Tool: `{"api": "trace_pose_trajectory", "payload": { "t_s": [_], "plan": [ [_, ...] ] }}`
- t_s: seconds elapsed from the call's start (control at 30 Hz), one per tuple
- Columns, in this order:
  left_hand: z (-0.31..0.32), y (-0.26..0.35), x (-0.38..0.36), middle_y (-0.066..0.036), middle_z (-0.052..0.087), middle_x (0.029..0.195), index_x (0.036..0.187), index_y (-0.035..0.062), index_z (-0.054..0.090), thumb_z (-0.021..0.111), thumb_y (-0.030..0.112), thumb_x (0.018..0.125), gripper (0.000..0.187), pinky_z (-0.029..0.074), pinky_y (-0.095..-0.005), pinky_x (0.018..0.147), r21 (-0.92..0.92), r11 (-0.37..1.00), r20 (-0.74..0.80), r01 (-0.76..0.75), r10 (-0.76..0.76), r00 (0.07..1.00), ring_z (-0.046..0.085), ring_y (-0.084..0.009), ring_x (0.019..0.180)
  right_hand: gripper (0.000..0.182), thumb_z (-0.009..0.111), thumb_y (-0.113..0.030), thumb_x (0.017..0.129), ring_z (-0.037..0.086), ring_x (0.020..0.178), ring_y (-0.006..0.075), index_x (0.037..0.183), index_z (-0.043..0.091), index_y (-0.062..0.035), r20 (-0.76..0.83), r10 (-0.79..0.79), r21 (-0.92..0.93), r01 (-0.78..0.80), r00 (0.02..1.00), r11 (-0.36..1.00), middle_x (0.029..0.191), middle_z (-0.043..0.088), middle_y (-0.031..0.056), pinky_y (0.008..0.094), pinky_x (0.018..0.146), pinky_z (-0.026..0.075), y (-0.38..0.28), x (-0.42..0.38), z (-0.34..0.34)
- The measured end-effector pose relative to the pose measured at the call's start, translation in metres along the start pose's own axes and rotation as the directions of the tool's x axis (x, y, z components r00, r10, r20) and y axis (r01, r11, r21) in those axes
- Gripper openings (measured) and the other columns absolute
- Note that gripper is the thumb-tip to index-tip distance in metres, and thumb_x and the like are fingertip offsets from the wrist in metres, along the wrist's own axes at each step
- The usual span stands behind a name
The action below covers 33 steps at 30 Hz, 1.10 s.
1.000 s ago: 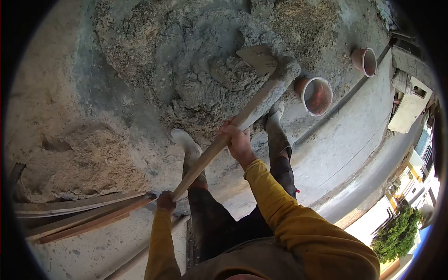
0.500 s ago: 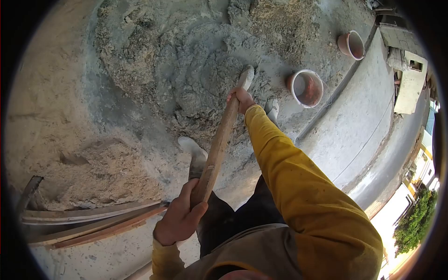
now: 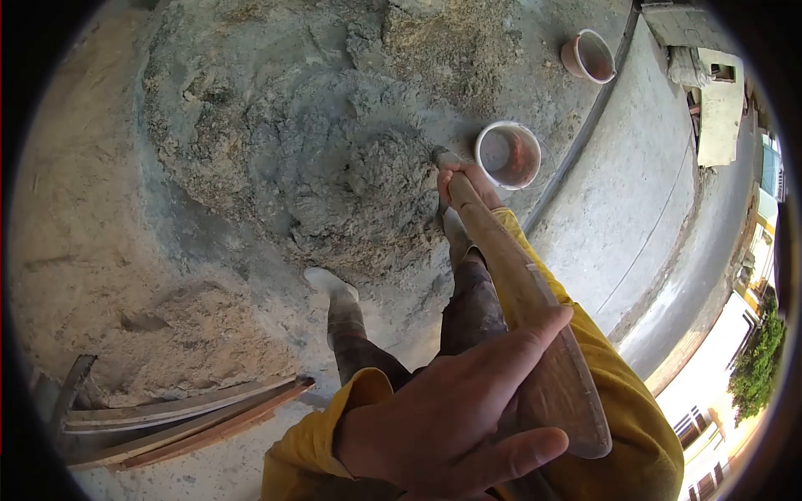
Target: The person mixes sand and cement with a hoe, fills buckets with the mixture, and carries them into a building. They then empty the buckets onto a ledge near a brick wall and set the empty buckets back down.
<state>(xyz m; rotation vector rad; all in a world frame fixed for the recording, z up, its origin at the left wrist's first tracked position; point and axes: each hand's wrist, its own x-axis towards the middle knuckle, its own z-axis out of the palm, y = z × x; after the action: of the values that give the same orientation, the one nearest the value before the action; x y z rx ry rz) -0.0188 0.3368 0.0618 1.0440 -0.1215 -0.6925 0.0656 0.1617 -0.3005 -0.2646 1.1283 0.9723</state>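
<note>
A long wooden tool handle (image 3: 522, 280) slants up from the lower right, its wide butt end close to the camera. My right hand (image 3: 472, 182) is closed round it further along, near the wet grey mortar (image 3: 351, 159). Beyond that hand only a short mortar-coated part shows; the tool's head cannot be made out. At the butt end my left hand (image 3: 459, 401) holds the handle between finger and thumb, with its other fingers hidden. Beside my right hand stands a pale-rimmed bucket (image 3: 508, 155) with reddish and grey stains inside.
A second bucket (image 3: 588, 57) stands farther back. Wooden planks (image 3: 184, 417) lie at lower left by a heap of sandy material (image 3: 184, 334). A concrete strip (image 3: 635, 167) runs along the right. My boots (image 3: 334, 288) stand at the mortar's near edge.
The handle's butt end has swung right and up toward the camera with my left hand. My right hand has moved slightly right and nearer, and the view has shifted.
</note>
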Motion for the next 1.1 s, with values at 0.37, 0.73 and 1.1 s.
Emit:
{"api": "trace_pose_trajectory", "payload": {
  "t_s": [0.37, 0.73, 1.1],
  "plan": [
    [0.018, 0.017, 0.027, -0.036, 0.041, 0.126, 0.138, -0.0166, 0.010, 0.055, 0.050, 0.088, 0.094, 0.043, -0.0337, 0.094, 0.000, 0.996, 0.269, -0.085, 0.082, 0.960, 0.055, -0.0343, 0.110, 0.010, 0.048, -0.010, 0.083, 0.054, 0.057, 0.0160, 0.082, 0.045, -0.0012, -0.147, -0.335, 0.097, 0.350, 0.931, 0.932, 0.067, 0.051, 0.0066, 0.0271, 0.054, 0.054, -0.102, -0.158, -0.031],
    [-0.173, -0.245, -0.061, -0.015, 0.063, 0.093, 0.109, 0.0083, 0.055, 0.065, 0.011, 0.066, 0.044, 0.048, -0.0450, 0.078, 0.701, 0.170, -0.472, 0.692, -0.618, 0.630, 0.060, -0.0353, 0.093, 0.019, 0.054, 0.003, 0.075, 0.055, 0.057, 0.0261, 0.090, 0.042, 0.0013, -0.261, -0.707, -0.196, 0.681, 0.657, 0.706, 0.070, 0.052, 0.0136, 0.0414, 0.055, 0.052, -0.060, 0.002, -0.095],
    [-0.159, -0.384, -0.204, -0.014, 0.057, 0.101, 0.102, 0.0088, 0.058, 0.067, 0.010, 0.069, 0.034, 0.047, -0.0429, 0.084, 0.487, 0.261, -0.715, 0.833, -0.429, 0.552, 0.056, -0.0338, 0.100, 0.003, 0.052, 0.000, 0.075, 0.057, 0.070, 0.0257, 0.076, 0.055, 0.0019, -0.193, -0.761, -0.448, 0.634, 0.620, 0.630, 0.071, 0.056, 0.0126, 0.0401, 0.071, 0.052, 0.060, -0.036, -0.079]
  ]
}}
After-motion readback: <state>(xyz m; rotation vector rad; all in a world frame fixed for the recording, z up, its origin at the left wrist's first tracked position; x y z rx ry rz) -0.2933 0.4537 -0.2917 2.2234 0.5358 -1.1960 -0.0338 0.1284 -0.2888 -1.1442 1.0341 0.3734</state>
